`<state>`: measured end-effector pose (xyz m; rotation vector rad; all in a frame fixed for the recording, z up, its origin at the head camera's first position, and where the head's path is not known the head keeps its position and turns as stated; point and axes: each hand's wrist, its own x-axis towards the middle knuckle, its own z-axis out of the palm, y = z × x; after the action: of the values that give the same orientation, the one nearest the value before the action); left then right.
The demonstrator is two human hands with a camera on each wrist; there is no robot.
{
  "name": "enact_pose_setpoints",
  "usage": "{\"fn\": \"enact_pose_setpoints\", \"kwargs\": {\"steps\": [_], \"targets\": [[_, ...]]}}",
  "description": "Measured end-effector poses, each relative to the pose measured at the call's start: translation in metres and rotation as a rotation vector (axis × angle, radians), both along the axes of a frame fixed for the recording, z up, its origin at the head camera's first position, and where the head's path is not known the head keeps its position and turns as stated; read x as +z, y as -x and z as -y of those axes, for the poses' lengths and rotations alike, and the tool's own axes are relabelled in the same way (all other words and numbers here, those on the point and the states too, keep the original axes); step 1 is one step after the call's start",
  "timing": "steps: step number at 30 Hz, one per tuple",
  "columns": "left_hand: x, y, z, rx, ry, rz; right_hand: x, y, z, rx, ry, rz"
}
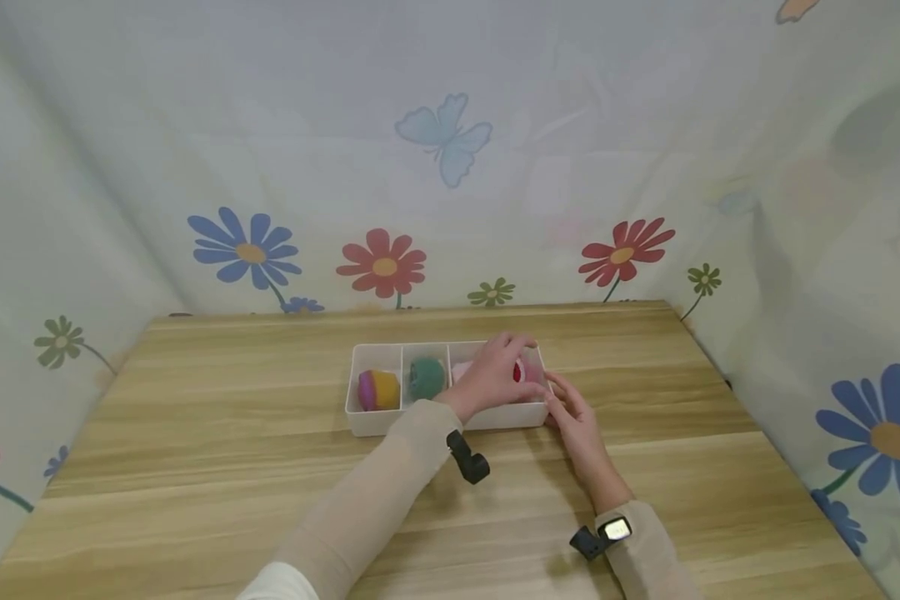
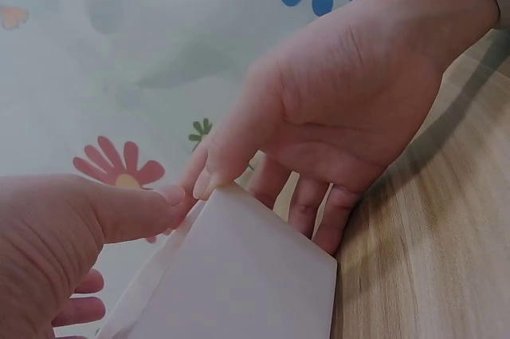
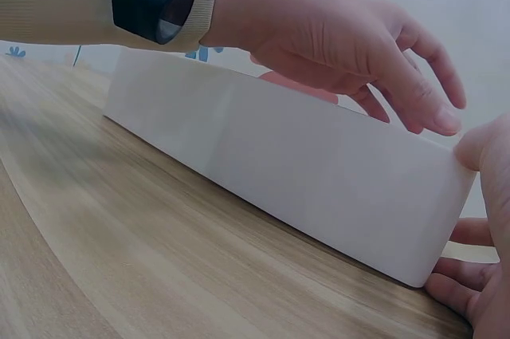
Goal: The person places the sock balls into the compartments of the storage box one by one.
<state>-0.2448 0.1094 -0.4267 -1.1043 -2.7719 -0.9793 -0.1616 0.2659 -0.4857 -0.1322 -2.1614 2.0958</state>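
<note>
A white divided box point(image 1: 450, 419) sits on the table. My left hand point(image 1: 489, 379) reaches over its right part, fingers apart and thumb near the front rim. Below that hand show pink and red soft bundles point(image 1: 530, 372), partly hidden. My right hand point(image 1: 579, 429) holds the box's right end. In the left wrist view, the right thumb lies on the box corner and the other fingers rest along the end wall. The box's left compartment has a purple and yellow bundle point(image 1: 379, 390), perhaps rolled cloth. Beside it, a green bundle point(image 1: 426, 379) fills the adjoining compartment.
The wood-grain table point(image 1: 232, 417) extends around the box. A pale cloth backdrop point(image 1: 330, 167) printed with flowers and a butterfly stands behind it and along both sides. Black camera mounts point(image 1: 468, 458) are worn on both wrists.
</note>
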Motion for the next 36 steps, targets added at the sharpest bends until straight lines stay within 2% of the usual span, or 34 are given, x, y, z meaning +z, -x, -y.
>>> {"fn": "enact_pose_setpoints", "kwargs": {"steps": [7, 18, 30, 36], "targets": [[0.003, -0.003, 0.007, -0.019, -0.027, 0.012, 0.000, 0.000, 0.000, -0.009, -0.007, 0.019], [0.007, -0.007, 0.021, 0.014, -0.024, 0.038, 0.001, 0.000, 0.001, -0.002, -0.020, 0.009], [0.009, -0.010, 0.043, 0.039, 0.003, -0.015, 0.002, -0.001, 0.001, -0.020, -0.017, 0.005], [0.012, -0.014, 0.060, 0.046, -0.044, -0.010, 0.003, -0.002, 0.002, -0.014, -0.012, 0.015]]}}
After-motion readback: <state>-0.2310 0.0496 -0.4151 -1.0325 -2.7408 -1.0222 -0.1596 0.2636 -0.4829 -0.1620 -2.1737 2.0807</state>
